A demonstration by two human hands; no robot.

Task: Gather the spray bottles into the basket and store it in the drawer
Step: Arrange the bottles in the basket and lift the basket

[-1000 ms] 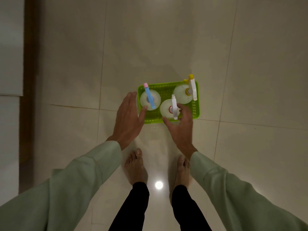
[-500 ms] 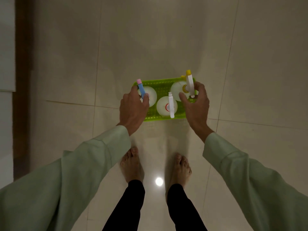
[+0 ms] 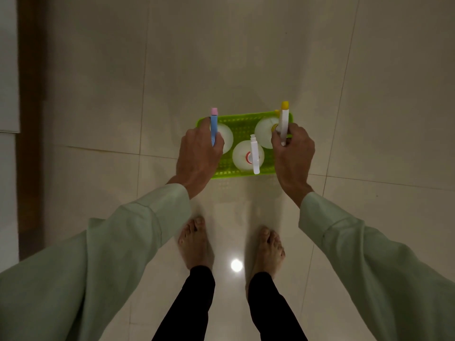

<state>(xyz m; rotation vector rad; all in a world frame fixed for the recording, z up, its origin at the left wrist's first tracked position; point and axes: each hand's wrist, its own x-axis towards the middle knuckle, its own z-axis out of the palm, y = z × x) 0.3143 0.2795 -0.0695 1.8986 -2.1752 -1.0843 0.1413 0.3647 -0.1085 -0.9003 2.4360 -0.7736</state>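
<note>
A: How far along is the gathering?

B: It looks done. Going left to right: the left hand [image 3: 198, 153] is closed over the left end of the green basket [image 3: 243, 126], with the blue-and-pink-nozzled spray bottle [image 3: 214, 126] rising just off its fingertips. Between the hands, nearer the person, stands the white-nozzled spray bottle [image 3: 253, 155]. The right hand [image 3: 294, 146] is curled at the basket's right end, and the yellow-tipped spray bottle [image 3: 284, 123] rises right at its knuckles.

A: Is the right hand on the rim or on that bottle?

B: I cannot tell. The fingers are bent around something there, but the trigger head overlaps them.

A: Any bottles outside the basket?

B: None on the tiled floor [image 3: 246, 57] that I can see. All three stand upright inside.

A: So what remains?

B: The whole storing half, I'd judge. The basket sits on the floor ahead of the bare feet [image 3: 197, 242], and no drawer is clearly visible. Only a pale cabinet panel [image 3: 8, 70] shows well left of the left hand.
</note>
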